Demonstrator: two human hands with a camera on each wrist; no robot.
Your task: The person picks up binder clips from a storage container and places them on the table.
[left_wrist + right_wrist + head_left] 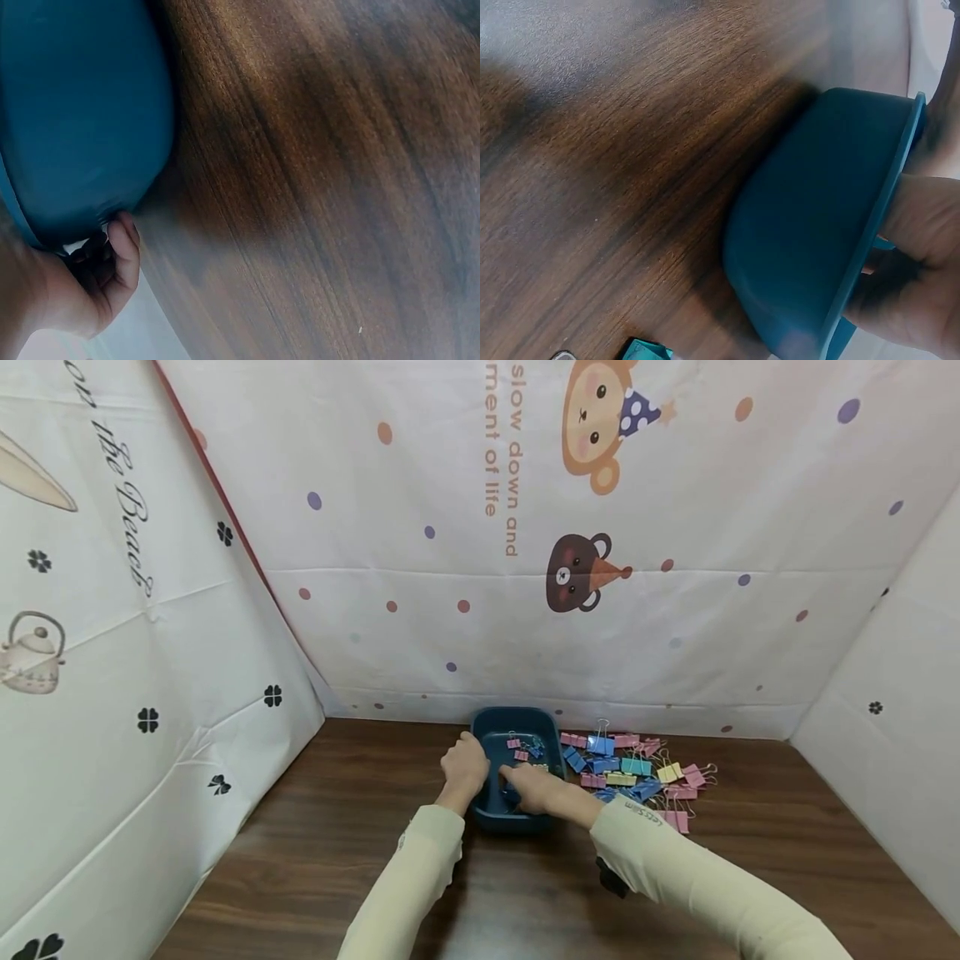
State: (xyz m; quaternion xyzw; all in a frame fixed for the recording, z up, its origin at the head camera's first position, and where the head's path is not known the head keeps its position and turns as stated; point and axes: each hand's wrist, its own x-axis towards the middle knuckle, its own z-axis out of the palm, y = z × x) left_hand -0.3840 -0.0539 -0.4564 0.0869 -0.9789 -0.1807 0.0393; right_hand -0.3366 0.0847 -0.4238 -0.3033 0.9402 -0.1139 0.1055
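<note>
A dark teal plastic bin (517,824) stands on the table near the back wall. My left hand (465,764) grips its left rim; in the left wrist view the fingers (126,251) curl against the bin's outer wall (82,112). Over the right side, my right hand (536,789) reaches down into the bin. From the right wrist view, the rim and wall (810,202) hide its fingertips, so what they touch is unclear. Small pink binder clips (513,743) and a few blue ones (534,748) lie in the bin's far part.
Right of the bin, binder clips in pink, blue, teal and yellow (621,779) are heaped on the brown wooden table (360,827). Some lie beneath the right forearm. One teal clip (646,350) shows in the right wrist view. Printed white sheets (420,635) enclose the table.
</note>
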